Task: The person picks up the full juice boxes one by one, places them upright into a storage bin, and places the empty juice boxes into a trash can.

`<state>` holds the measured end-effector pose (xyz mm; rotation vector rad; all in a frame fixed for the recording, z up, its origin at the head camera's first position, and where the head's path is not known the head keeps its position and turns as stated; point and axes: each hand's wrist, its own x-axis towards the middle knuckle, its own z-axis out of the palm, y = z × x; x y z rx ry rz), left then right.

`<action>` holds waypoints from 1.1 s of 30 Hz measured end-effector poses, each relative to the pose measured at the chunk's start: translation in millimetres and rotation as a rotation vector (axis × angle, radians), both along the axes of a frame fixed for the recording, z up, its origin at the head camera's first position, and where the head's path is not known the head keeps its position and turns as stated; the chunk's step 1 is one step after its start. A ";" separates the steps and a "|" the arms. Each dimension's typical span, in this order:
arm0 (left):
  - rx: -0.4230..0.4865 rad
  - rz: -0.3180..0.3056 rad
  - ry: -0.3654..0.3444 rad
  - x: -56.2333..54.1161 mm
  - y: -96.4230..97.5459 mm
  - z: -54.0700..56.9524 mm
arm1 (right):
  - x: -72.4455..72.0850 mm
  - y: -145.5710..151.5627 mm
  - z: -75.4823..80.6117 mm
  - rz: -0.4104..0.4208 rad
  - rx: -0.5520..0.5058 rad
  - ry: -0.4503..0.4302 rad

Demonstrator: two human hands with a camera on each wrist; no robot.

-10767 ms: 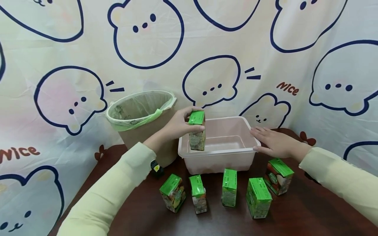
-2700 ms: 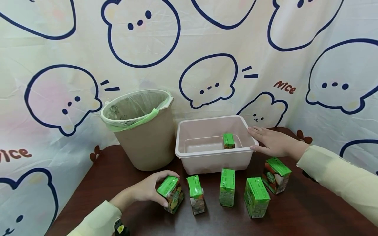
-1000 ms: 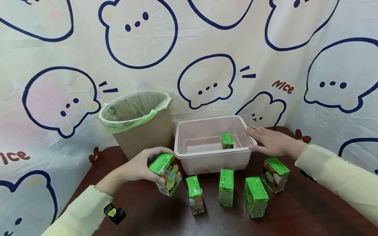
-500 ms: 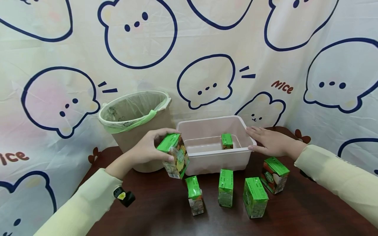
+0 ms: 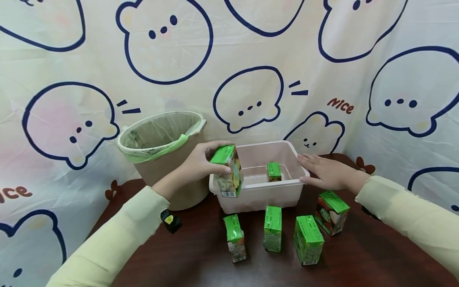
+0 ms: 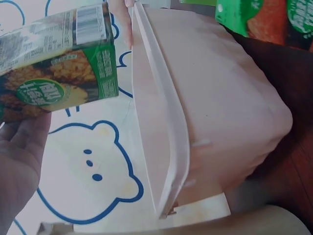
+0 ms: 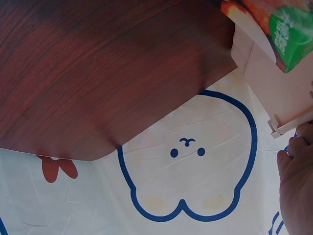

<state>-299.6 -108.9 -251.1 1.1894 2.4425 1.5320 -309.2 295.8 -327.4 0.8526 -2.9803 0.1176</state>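
My left hand (image 5: 201, 162) grips a small green-topped food carton (image 5: 229, 175) between thumb and fingers. The carton is upright, in front of the pale pink plastic bin (image 5: 265, 195) and overlapping its left front corner in the head view. Close up in the left wrist view, the carton (image 6: 58, 68) shows a food picture and a barcode, beside the bin's rim (image 6: 171, 112). My right hand (image 5: 328, 171) rests on the bin's right rim with fingers extended. Inside the bin stands one similar carton (image 5: 274, 172). In the right wrist view only part of my right hand (image 7: 298, 186) shows.
Several more cartons stand on the dark wooden table (image 5: 193, 255) in front of the bin: a narrow one (image 5: 235, 239), another (image 5: 273, 231), a wider one (image 5: 309, 241) and one at right (image 5: 332, 213). A lined waste bin (image 5: 172, 175) stands behind my left arm, before a printed cloth (image 5: 172, 95).
My left hand put an earlier carton in the bin, then took the leftmost carton from the table, raised it and carried it right to the bin's front left corner. My right hand stays on the rim.
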 end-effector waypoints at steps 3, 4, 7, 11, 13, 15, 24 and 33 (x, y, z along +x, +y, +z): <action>0.006 0.012 -0.007 -5.9 10.2 -0.3 | 0.0 0.4 -0.7 -0.002 -0.006 -0.003; 0.006 0.017 -0.006 -8.0 13.2 -0.3 | 0.0 0.0 -0.7 -0.002 -0.007 -0.004; 0.008 0.037 -0.001 -14.3 22.3 -0.7 | -0.2 -0.9 -0.3 -0.001 -0.012 -0.005; 0.017 0.064 -0.001 -24.2 33.9 -2.4 | 0.7 -2.2 0.8 0.002 -0.016 -0.007; 0.032 0.070 -0.018 -29.1 39.2 -4.0 | 1.3 -2.3 1.2 0.003 -0.015 -0.007; 0.050 0.074 -0.037 -34.7 44.2 -6.9 | 1.8 -2.5 1.7 0.004 -0.012 -0.007; 0.075 0.106 -0.059 -56.8 60.6 -23.5 | 2.4 -2.2 3.1 -0.002 -0.008 -0.010; 0.034 0.130 -0.121 -70.7 69.2 -37.1 | 1.2 -1.5 0.1 -0.004 -0.017 -0.009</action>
